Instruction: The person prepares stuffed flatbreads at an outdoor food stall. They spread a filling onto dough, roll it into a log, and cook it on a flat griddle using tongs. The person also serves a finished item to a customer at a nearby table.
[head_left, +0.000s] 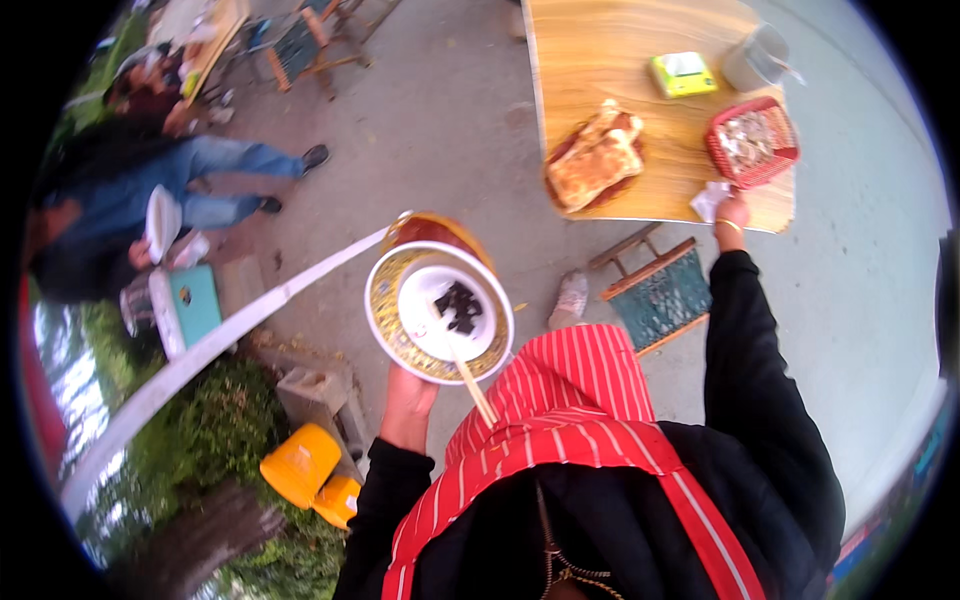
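Observation:
My left hand (411, 396) supports a white bowl (382, 330) with a yellow patterned band inside. Dark food pieces (459, 306) lie at its bottom, and a pair of light chopsticks (474, 390) leans over the rim towards me. Behind the bowl shows an amber-brown dish (442, 229), mostly hidden. Over by the table's near edge, my right hand (733, 210) grips a crumpled white tissue (709, 201). Just beyond that hand sits a red plastic basket (789, 142) holding pale, crumpled bits. Flatbread pieces (596, 169) rest on a brown tray (556, 196) to the left on the wood-patterned table (600, 45).
A yellow-green tissue pack (682, 75) and a grey bin (754, 58) stand farther back on the table. Below its edge is a folding stool (660, 300). To the left are a white pole (247, 319), an orange bin (301, 461) and a person (225, 161) holding a bowl.

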